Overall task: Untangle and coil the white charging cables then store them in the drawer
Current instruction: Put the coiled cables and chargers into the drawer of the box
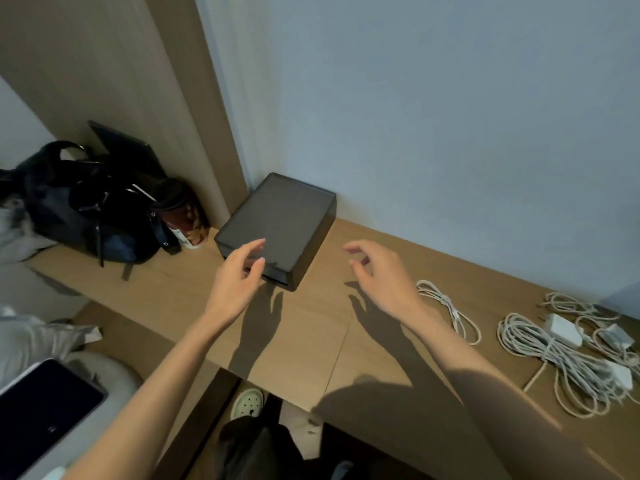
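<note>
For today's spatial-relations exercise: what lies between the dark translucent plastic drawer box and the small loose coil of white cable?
In the head view, the person's right hand hovers there, holding nothing, over bare light-brown wooden desk.

I have bare desk (311, 344) to move over across the lower middle of the frame. Straight ahead at centre the dark drawer box (287, 220) stands against the wall (450, 133). A black bag (86, 209) and a cup (188, 226) crowd the left; white cables (561, 362) cover the right.

Wooden desk (329, 327) with dark drawer box (277, 220), black bag (86, 209), patterned cup (187, 220), white cables (554, 355) at right
</note>
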Tool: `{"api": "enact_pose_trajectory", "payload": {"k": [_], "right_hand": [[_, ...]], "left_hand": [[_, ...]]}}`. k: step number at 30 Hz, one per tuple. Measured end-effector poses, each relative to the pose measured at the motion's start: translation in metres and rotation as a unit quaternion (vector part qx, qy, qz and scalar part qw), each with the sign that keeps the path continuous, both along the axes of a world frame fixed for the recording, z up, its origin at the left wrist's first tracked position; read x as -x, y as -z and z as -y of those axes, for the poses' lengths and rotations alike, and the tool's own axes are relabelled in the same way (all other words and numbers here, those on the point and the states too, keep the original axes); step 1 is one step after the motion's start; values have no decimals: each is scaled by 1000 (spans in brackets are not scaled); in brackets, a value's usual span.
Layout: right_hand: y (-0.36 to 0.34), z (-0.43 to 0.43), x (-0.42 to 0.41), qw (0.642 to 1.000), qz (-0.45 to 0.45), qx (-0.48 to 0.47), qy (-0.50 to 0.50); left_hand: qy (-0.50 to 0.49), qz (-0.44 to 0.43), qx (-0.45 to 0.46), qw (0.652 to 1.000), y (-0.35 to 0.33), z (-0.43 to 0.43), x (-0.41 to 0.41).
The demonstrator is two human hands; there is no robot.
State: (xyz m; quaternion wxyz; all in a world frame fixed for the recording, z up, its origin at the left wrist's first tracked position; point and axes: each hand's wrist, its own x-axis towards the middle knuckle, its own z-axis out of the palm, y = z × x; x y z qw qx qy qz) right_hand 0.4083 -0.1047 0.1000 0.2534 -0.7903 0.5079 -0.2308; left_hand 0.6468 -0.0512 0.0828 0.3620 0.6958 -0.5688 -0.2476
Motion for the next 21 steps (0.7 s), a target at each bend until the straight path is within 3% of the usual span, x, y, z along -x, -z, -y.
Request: {"api": "enact_pose_trajectory", "payload": {"k": [7,13,15,18,21], "right_hand": [[58,-12,-76,996,47,-68,41],[109,-13,-157,970,96,-166,148],[121,-13,-183,955,114,-179,208],[136,-11,-212,897,214,-233,309],[143,-3,-230,780,366,-319,395]], "left_hand": [[-54,-29,-60,996,52,4,-62],[-68,-183,-164,967,96,53,-107],[-78,-265,-217,936,107,66,-117],[-76,-370,-277,883,112,76,-130],[-77,-467,-290,831,115,82,-143]]}}
